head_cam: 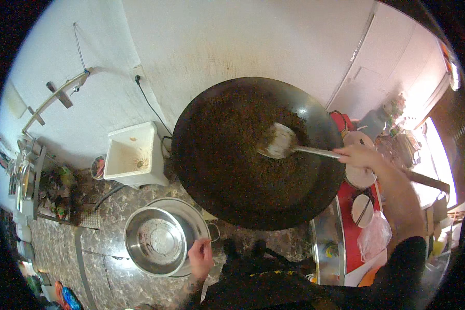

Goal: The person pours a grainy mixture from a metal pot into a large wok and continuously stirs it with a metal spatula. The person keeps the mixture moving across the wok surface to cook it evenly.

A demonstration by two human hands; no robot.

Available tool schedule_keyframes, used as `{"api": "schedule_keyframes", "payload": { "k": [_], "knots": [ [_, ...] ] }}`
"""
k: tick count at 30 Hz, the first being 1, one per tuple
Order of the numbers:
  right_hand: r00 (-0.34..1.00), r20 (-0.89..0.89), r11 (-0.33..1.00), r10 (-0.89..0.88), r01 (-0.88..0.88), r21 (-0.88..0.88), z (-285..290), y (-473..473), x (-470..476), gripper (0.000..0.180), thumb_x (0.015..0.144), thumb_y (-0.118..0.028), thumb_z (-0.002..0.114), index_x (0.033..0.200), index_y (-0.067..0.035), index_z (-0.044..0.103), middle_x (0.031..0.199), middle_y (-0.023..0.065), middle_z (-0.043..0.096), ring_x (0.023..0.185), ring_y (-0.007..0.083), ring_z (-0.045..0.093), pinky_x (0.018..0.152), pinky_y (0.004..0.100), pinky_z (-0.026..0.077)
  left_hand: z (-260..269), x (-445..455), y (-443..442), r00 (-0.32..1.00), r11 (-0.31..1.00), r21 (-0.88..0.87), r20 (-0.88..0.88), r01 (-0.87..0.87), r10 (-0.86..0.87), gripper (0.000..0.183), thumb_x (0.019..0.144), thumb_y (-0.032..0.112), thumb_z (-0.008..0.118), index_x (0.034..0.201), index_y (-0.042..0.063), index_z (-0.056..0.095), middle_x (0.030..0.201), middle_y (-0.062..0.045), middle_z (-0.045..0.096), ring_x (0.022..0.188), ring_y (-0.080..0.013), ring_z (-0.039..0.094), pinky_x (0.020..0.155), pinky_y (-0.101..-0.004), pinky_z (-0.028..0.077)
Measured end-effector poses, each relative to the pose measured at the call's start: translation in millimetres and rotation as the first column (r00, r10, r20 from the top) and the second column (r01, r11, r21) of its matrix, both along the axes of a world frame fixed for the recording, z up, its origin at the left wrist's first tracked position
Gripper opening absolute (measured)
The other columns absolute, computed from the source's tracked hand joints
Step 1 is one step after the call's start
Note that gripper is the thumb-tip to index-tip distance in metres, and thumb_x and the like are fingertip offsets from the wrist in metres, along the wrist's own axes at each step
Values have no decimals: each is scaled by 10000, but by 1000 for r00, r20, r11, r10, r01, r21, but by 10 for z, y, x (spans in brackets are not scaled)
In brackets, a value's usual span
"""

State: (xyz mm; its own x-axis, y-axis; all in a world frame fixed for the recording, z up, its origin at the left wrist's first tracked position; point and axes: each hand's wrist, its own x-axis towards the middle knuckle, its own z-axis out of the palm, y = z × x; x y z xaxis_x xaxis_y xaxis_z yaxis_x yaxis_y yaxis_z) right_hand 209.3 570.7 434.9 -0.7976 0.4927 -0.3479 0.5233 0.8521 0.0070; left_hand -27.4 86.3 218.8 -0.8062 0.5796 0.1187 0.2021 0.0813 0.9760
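Note:
A very large dark wok (232, 162) fills the middle of the head view. My right hand (358, 157) grips the metal handle of a wide spatula (281, 141), whose blurred blade is over the wok, right of its centre. Dark, grainy matter coats the wok's inside; I cannot tell whether it is food. My left hand (200, 257) is closed at the right rim of a shiny metal bowl (155, 240). Behind that bowl is a larger metal pot (197, 217) with a loop handle. Inside the bowl are small dark specks.
Left of the wok stands a stained white plastic bin (133, 155). A red table (347, 232) at the right bears a bowl with chopsticks (362, 211) and a clear plastic bag (374, 236). A rack with utensils (27, 178) is at the far left, near a wall.

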Motion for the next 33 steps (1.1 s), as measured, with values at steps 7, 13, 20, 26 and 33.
{"api": "schedule_keyframes", "payload": {
  "k": [7,13,20,26,33],
  "knots": [
    [896,-27,819,-443,392,-419,-837,-296,-1181,451,928,-391,469,1368,-301,440,794,133,632,505,216,583,502,357,497,1373,426,1723,711,787,-78,-383,611,-590,147,833,88,604,975,59,627,855,-129,630,754,-311,630,646,-376,520],
    [994,53,984,-99,105,-142,-763,67,329,462,914,-340,475,1352,-194,469,816,177,663,640,334,642,689,422,513,1301,958,2229,601,710,-251,-393,658,-696,239,848,152,592,1071,69,581,954,-140,609,817,-317,621,703,-408,520],
    [996,75,998,-53,56,-41,160,-96,1209,483,856,-351,574,1256,-83,533,817,183,661,584,297,644,588,400,516,1223,1898,3253,577,832,-89,-679,548,-453,717,791,210,638,1356,-56,287,1171,-266,529,1096,-389,526,982,-432,406],
    [898,18,877,-440,434,-208,464,-711,905,338,812,-262,639,1046,-22,593,941,188,658,834,342,646,741,453,506,1261,2087,3759,435,706,-301,-615,641,-657,672,742,186,630,1338,3,377,904,-163,629,949,-343,604,816,-451,473],
    [939,-219,825,-267,340,451,1048,-1149,1891,382,730,-199,708,1077,-86,595,844,143,640,709,336,628,624,445,506,1260,835,4062,89,491,-523,-616,697,-783,240,748,200,613,987,220,606,827,-82,655,805,-325,643,686,-477,510]
  ]
}}
